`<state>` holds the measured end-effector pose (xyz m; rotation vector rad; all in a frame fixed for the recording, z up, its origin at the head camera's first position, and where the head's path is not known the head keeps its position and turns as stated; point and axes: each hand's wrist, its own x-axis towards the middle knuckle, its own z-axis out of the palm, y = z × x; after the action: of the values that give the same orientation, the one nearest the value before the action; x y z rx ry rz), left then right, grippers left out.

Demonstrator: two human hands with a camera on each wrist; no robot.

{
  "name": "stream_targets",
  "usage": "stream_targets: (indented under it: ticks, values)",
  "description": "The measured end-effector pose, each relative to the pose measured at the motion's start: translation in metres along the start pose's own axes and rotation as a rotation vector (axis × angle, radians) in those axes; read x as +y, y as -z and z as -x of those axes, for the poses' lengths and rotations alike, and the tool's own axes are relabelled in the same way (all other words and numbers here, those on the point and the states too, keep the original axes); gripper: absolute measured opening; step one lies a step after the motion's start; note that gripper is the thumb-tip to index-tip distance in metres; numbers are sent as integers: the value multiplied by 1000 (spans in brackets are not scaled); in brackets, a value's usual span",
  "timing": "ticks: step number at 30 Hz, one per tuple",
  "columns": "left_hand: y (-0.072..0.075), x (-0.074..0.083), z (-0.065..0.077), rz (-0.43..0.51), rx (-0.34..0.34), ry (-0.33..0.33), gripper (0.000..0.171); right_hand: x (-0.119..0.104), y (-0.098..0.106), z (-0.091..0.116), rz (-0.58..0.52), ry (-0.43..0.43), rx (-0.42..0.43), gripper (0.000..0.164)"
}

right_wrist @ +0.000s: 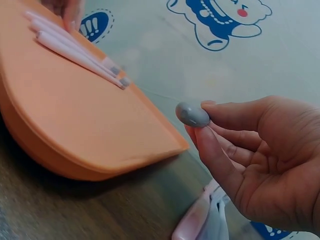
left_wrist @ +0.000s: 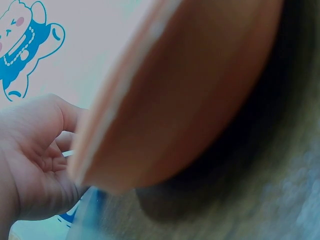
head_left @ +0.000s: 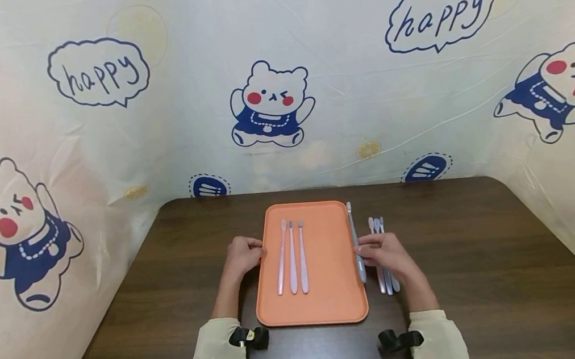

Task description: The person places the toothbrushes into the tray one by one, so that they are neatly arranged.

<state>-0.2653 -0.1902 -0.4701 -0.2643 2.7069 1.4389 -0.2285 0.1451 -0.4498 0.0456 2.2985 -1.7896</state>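
My left hand [head_left: 243, 256] holds the left edge of an orange tray [head_left: 327, 256], its fingers at the rim in the left wrist view. Three pale pink and lilac toothbrushes, one of them the rightmost toothbrush [head_left: 303, 266], lie lengthwise on the tray's left half, heads pointing away from me. Between thumb and fingers, my right hand [head_left: 383, 251] pinches a grey toothbrush [head_left: 362, 273] along the tray's right edge. From the right wrist, the rounded handle end of that toothbrush faces the camera, beside the tray.
Three more toothbrushes [head_left: 389, 286] lie side by side on the dark wooden table [head_left: 480, 265], right of the tray and partly under my right hand. A pale curtain [head_left: 353, 105] with bear drawings surrounds the table's back and sides.
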Motion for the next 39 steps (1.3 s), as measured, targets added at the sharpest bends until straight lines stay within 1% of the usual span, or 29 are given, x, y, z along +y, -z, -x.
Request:
stream_targets:
  ticks: [6, 14, 26, 33, 39]
  values:
    - [0, 1, 1, 4, -1, 1, 27, -3, -7, 1, 3, -4, 4, 37]
    - [1, 1, 1, 0, 1, -3, 27, -1, -15, -4, -67, 3, -32, 38]
    - [1, 1, 2, -3, 0, -7, 27, 1, -27, -7, -28, -3, -16, 37]
    - [0, 1, 3, -4, -14, 2, 28, 0, -34, -6, -46, -2, -20, 37]
    - [1, 1, 4, 4, -5, 1, 27, 0, -40, -8, -39, 1, -9, 35]
